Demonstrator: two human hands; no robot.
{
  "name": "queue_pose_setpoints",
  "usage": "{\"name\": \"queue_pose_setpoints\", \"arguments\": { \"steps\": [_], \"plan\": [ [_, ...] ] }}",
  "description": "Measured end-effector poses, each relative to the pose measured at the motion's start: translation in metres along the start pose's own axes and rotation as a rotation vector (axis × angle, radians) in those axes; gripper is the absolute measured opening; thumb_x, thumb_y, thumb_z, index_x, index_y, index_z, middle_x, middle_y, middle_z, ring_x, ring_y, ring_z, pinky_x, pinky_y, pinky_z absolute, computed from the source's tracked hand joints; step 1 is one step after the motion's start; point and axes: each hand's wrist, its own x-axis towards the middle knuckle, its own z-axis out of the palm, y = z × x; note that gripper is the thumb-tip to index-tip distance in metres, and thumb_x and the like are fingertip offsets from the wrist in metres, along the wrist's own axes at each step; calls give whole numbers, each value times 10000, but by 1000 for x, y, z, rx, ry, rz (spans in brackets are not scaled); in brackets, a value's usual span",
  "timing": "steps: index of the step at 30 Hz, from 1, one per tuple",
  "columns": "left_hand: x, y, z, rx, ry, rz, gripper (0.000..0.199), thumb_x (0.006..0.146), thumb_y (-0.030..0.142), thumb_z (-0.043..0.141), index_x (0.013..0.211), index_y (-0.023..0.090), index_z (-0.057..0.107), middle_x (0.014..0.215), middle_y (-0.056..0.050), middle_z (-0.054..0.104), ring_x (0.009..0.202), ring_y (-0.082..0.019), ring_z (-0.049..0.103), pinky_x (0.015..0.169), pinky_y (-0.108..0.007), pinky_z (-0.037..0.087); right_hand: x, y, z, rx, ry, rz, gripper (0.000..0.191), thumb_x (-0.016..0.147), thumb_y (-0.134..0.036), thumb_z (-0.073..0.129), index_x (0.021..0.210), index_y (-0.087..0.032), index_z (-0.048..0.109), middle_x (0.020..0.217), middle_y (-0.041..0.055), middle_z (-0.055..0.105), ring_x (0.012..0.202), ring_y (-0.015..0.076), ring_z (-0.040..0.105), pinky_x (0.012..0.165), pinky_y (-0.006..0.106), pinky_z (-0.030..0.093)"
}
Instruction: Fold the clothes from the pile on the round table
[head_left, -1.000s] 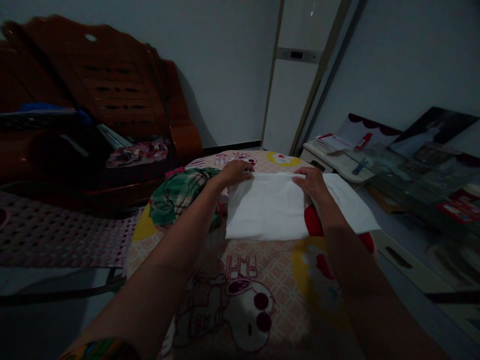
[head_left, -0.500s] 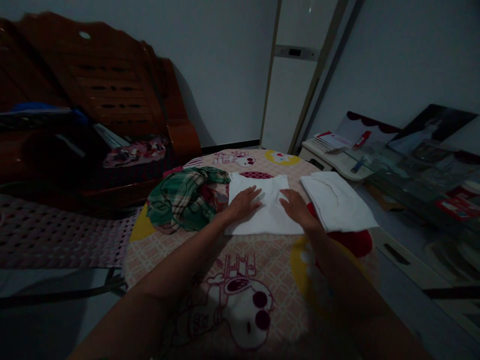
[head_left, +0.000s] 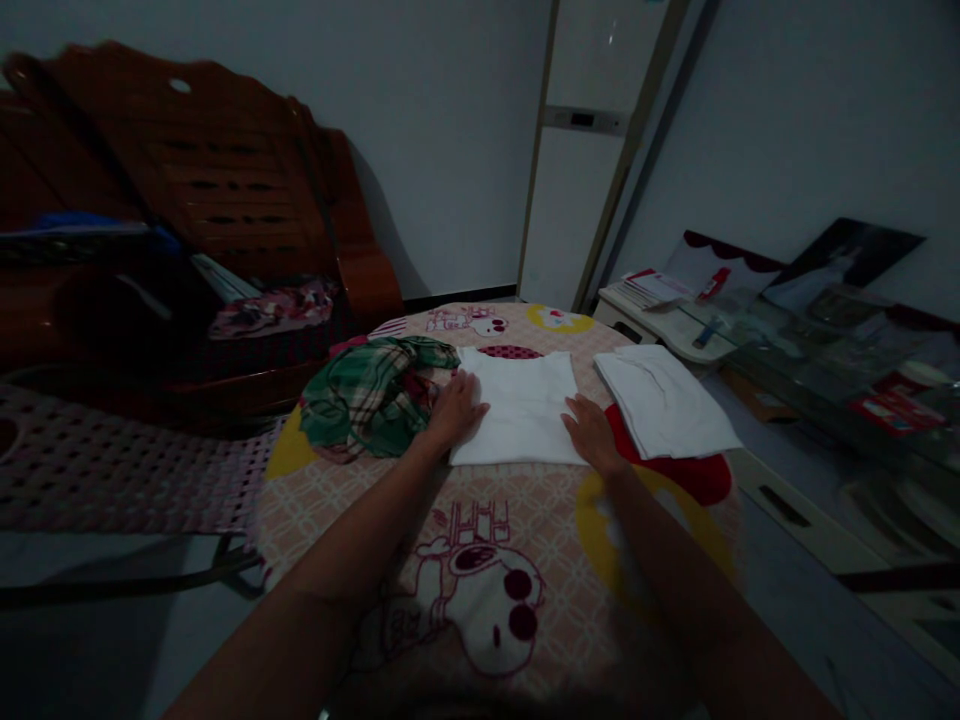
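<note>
A white folded garment (head_left: 517, 410) lies flat in front of me on the round table. My left hand (head_left: 456, 412) rests on its left edge, fingers stretched out. On the right edge lies my right hand (head_left: 589, 430), its fingers extended and apart. Neither hand grips the cloth. Left of the garment is a crumpled green plaid cloth (head_left: 360, 395), close beside my left hand. To the right, a stack of folded white clothes (head_left: 664, 400) lies apart from the garment.
A patterned tablecloth (head_left: 525, 520) with cartoon dogs covers the table. A carved wooden bench (head_left: 217, 180) stands at the back left, a woven lounger (head_left: 135, 460) at the left. At the right is a glass-topped cabinet (head_left: 780, 360) holding papers and a picture. A tall white appliance (head_left: 574, 190) stands behind.
My hands have moved apart from the middle of the white garment to its side edges. The left hand went left and the right stayed near the right edge.
</note>
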Motion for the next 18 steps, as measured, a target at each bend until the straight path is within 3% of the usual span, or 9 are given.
{"name": "queue_pose_setpoints", "arguments": {
  "steps": [3,7,11,14,18],
  "plan": [
    [-7,-7,-12,-98,20,-31,550,872,270,585,1386,88,517,1487,-209,487,1400,-319,441,1168,-438,347,-4,-2,-12,40,64,23,288,925,-228,535,1140,-126,698,1170,184,695,1128,304,625,1033,464,472],
    [-31,7,-29,-289,15,209,403,928,306,510,1276,140,627,1360,-145,623,1274,-265,573,1127,-423,412,-14,-18,-26,172,70,-205,212,928,-281,575,1037,-199,737,1058,136,731,1040,282,657,964,452,525],
    [-53,34,-22,-312,-113,483,661,943,497,527,1490,140,424,1558,-174,414,1443,-269,398,1183,-435,344,-28,-35,-22,282,-19,-483,442,921,-374,628,1338,-228,612,1384,130,608,1313,278,532,1103,496,444],
    [-59,42,-9,-196,-238,513,806,892,537,606,1528,113,349,1597,-219,313,1491,-320,293,1211,-497,269,-36,-35,-13,269,-60,-542,501,913,-380,647,1384,-229,568,1440,136,561,1367,270,486,1133,498,417],
    [-60,36,-7,-130,-289,516,756,900,388,621,1541,117,327,1614,-219,271,1499,-330,269,1216,-505,247,-39,-27,-12,238,-89,-564,468,894,-287,645,1354,-221,594,1437,138,566,1333,272,521,1107,491,444]
  ]
}}
